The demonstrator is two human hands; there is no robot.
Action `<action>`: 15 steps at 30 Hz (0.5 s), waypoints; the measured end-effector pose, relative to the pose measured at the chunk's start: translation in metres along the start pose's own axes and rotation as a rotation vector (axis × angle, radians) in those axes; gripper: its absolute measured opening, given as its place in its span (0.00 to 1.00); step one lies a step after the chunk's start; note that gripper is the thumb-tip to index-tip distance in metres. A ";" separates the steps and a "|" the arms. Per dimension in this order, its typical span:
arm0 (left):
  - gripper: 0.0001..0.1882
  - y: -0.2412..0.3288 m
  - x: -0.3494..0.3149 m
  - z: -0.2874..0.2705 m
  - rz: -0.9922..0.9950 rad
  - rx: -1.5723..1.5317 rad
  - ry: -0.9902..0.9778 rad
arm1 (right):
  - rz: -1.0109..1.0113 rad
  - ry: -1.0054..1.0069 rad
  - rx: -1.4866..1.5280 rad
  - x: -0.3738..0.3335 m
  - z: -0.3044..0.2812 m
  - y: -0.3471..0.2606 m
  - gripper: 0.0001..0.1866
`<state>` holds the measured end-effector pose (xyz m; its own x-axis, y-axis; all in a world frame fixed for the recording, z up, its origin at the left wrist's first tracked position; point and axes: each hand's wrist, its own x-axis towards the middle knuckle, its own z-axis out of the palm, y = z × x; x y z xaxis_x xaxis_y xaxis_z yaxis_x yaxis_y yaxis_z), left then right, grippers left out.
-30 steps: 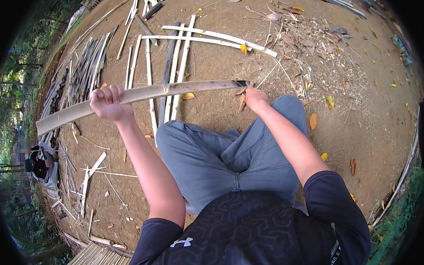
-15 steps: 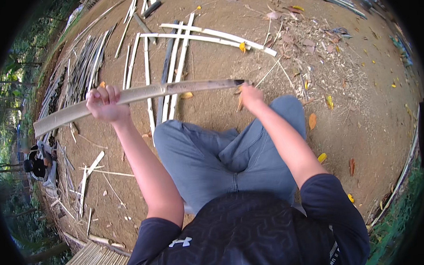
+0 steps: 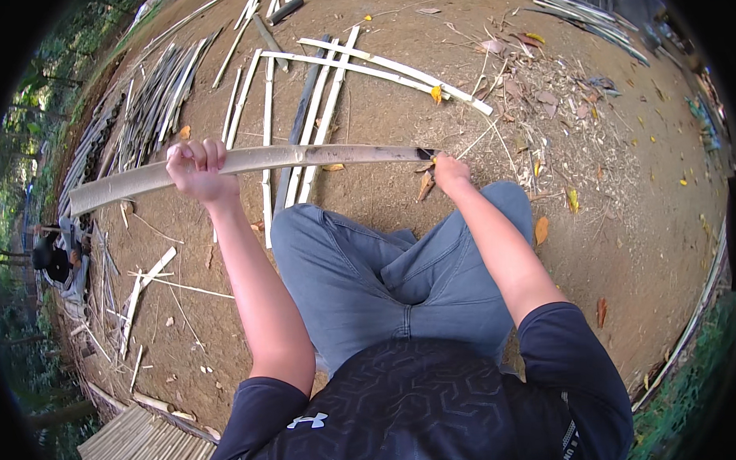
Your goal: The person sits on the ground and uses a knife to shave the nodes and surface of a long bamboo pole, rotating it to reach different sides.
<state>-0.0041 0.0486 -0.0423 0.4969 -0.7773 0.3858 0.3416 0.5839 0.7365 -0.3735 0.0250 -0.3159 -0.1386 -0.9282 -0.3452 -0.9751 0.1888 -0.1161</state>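
Out on the left edge of the dirt ground (image 3: 628,261), there's another person (image 3: 61,257), small and bent by the lens. Down in the near left corner, a mat of slim canes (image 3: 145,449); up beyond it, a bundle of sticks (image 3: 159,95) lies along the left side. And here's the bamboo strip (image 3: 260,158), long and gently curved, held clear above the ground, its broad end out to the left! The left hand (image 3: 196,173) has it from below, fingers curled over, a firm clasp. Behind the strip's middle, pale slats (image 3: 333,109) lie on the ground, some crossing others toward the far edge, with a dark slat (image 3: 302,115) alongside. On to the right hand (image 3: 451,174): fingers pressed together at the strip's blackened right tip, pinching it, though the fingertips are too small to read. Right of that, wood shavings (image 3: 576,150) litter the ground, and in the far right corner lies a stack of poles (image 3: 592,21).
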 end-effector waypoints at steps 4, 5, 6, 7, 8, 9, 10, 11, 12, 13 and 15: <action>0.12 0.001 -0.003 0.008 -0.010 0.002 -0.023 | 0.037 -0.117 -0.047 0.010 0.001 0.012 0.14; 0.12 0.002 -0.002 0.009 -0.005 0.006 -0.040 | 0.057 -0.012 -0.013 0.007 0.004 -0.002 0.14; 0.13 0.003 -0.006 0.005 -0.005 0.019 -0.039 | 0.070 0.079 0.012 0.000 0.014 -0.010 0.14; 0.13 0.002 -0.006 0.004 -0.002 0.016 -0.037 | 0.083 0.080 0.092 -0.003 0.018 -0.009 0.16; 0.13 0.000 -0.002 0.005 0.001 0.002 -0.030 | 0.074 -0.045 0.057 0.003 0.011 0.000 0.16; 0.13 -0.002 -0.003 0.006 -0.017 -0.005 -0.030 | 0.080 -0.186 0.030 0.008 0.015 0.023 0.17; 0.13 -0.002 0.003 0.010 -0.012 -0.020 -0.038 | 0.076 -0.304 0.007 0.016 0.007 0.030 0.17; 0.13 0.002 -0.002 0.007 -0.011 -0.001 -0.037 | 0.125 -0.283 0.021 0.012 0.011 0.031 0.17; 0.13 0.004 -0.002 0.010 -0.004 -0.006 -0.045 | 0.134 -0.211 0.051 0.012 0.007 0.021 0.17; 0.13 0.004 -0.004 0.011 -0.005 -0.009 -0.049 | 0.146 -0.146 0.076 0.011 0.008 0.008 0.17; 0.13 0.003 -0.008 0.013 0.003 0.002 -0.070 | 0.189 -0.055 0.138 0.001 0.020 -0.003 0.17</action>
<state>-0.0181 0.0535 -0.0361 0.4409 -0.7904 0.4254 0.3388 0.5854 0.7366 -0.3672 0.0294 -0.3345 -0.3035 -0.8538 -0.4230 -0.8993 0.4034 -0.1689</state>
